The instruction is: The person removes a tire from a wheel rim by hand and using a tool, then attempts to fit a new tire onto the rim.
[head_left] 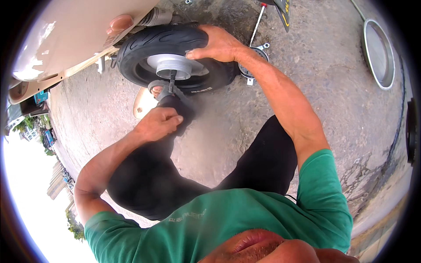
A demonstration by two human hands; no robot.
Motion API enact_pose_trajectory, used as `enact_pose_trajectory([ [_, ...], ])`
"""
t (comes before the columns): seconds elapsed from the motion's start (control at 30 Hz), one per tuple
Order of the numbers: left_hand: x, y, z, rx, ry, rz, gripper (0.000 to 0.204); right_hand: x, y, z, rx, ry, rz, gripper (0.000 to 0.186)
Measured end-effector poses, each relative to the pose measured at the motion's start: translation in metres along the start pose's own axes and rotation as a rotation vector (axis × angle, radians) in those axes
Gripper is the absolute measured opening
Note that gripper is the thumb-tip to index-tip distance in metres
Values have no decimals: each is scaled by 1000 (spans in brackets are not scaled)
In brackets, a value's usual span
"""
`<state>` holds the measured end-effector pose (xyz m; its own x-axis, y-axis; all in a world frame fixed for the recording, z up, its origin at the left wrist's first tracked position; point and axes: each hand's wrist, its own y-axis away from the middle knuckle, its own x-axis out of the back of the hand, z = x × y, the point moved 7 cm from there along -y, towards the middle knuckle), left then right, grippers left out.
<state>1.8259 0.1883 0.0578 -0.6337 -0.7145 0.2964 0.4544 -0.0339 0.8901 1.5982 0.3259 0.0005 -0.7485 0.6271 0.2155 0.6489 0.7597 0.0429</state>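
Note:
A black scooter wheel [136, 48] stands tilted beside the pale vehicle body, with a silver hub [171, 64] and a dark metal shaft [172, 85] pointing toward me from its centre. My right hand [212, 46] grips the tyre's upper right, thumb near the rim. My left hand [160, 122] is closed above my left leg, below the shaft; what it holds, if anything, is hidden. My sandalled foot [158, 90] is just under the wheel. A round metal part with a bracket [247, 74] lies right of the tyre.
The pale vehicle body [70, 39] fills the upper left. A long rod with a red end [258, 22] lies on the concrete ground [333, 109]. A round metal pan [370, 50] is at the far right. A cream panel [138, 105] lies behind my left leg.

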Motion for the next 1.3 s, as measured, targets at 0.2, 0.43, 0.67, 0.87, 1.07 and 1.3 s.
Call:
enact_pose_trajectory([
  [0.2,-88,-134,166,-729,-297,195,31,7,2,3,-13,-58,-61,74],
  [0.43,-75,-267,206,-696,-15,1014,41,-1,-4,3,-32,-15,-39,79],
  [0.67,-39,-310,229,-323,-12,934,44,-1,-1,6,5,-42,-1,82],
  [0.87,-36,-328,235,-223,-6,839,37,2,1,9,-57,-21,-36,85],
  [1.07,-77,-335,263,-559,-438,769,25,-3,-5,3,3,-41,-4,84],
  [1.3,-135,-320,288,-745,-610,567,22,-6,-6,15,-25,-162,-40,72],
])
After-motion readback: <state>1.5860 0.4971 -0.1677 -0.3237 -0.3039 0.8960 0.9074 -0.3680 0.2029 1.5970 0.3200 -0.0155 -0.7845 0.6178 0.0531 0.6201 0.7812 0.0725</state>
